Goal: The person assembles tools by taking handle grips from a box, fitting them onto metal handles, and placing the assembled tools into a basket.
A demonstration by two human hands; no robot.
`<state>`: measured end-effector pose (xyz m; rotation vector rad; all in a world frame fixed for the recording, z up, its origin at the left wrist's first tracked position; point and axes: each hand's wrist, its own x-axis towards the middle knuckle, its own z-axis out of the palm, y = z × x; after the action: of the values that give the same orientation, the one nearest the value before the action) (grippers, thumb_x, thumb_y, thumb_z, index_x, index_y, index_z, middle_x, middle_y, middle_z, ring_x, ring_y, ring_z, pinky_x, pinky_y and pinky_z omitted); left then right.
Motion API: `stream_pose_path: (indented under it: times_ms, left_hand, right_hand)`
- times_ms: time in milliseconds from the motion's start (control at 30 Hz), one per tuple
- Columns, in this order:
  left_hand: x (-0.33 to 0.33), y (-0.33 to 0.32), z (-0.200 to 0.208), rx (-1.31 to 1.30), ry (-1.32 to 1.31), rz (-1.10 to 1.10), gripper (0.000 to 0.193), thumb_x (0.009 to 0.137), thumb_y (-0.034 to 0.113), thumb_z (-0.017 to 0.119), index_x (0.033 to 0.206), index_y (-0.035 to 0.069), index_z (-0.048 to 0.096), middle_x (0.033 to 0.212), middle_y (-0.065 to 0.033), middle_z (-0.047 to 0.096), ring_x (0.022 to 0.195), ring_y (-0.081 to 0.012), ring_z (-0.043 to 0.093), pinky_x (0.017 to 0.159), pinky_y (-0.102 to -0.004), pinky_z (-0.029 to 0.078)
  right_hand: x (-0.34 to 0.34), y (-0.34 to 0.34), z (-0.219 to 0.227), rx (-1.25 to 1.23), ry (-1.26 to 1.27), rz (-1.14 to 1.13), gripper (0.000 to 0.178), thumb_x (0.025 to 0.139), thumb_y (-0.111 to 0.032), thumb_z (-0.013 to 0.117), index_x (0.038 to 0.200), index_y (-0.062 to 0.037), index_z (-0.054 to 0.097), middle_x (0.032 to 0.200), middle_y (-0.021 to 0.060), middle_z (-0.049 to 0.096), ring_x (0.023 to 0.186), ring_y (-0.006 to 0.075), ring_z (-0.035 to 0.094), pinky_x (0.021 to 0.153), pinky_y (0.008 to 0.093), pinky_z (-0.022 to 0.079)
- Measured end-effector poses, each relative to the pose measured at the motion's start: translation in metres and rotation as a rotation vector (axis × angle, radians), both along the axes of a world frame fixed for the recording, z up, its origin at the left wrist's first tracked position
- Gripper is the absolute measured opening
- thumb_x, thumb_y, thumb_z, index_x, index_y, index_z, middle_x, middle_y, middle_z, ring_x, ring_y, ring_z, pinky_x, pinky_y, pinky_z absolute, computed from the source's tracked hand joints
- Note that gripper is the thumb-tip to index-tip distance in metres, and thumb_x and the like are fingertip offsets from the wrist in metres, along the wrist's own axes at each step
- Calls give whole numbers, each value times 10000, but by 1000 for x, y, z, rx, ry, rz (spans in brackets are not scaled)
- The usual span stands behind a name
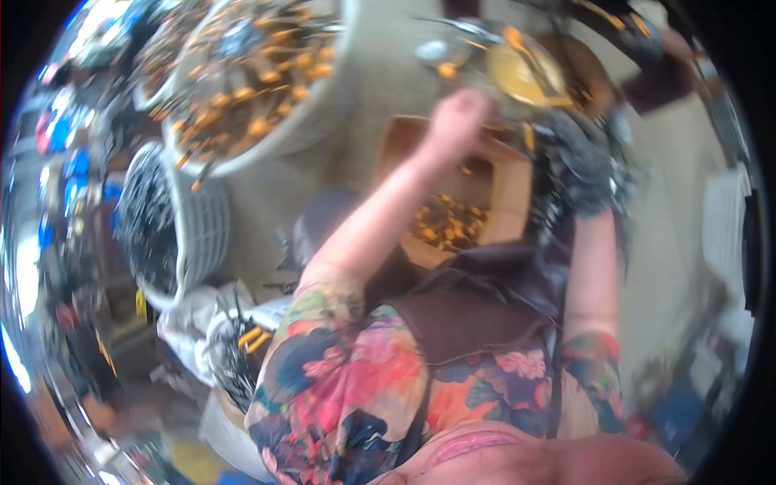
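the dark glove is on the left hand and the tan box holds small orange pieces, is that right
Wrong hand: the head view shows the dark glove on the right hand, while the left hand looks bare. The tan box does hold small orange pieces.

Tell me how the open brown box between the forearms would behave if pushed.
The brown box looks like cardboard with thin walls, so its sides would probably flex a little under a push. The small orange and dark pieces appear loose inside, so they would likely shift. They seem to lie low in it, so tipping looks less likely than sliding.
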<state>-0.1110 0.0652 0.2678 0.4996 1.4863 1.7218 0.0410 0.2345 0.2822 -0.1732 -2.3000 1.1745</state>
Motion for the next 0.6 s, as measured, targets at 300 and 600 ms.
stream_pose_path:
  times_ms: [300, 600]
  left_hand:
    - [-39, -105, 39, -429, 1389, 92, 144, 760, 239, 681, 847, 127, 662, 814, -56, 638, 805, -266, 627, 681, -369, 504]
    - [-219, -236, 80, -1281, 1207, 720, 433, 900, 498, 464, 1047, 128, 632, 1002, -148, 651, 918, -338, 617, 790, -445, 482]
  right_hand:
    - [-21, -21, 26, -818, -226, -52, 400, 921, -280, 578, 1237, -38, 542, 995, 29, 622, 730, 61, 562, 521, 195, 480]
    - [4, 3, 28, -718, -153, -97, 375, 936, -235, 551, 1252, -35, 524, 1065, 51, 620, 823, 90, 603, 655, 218, 518]
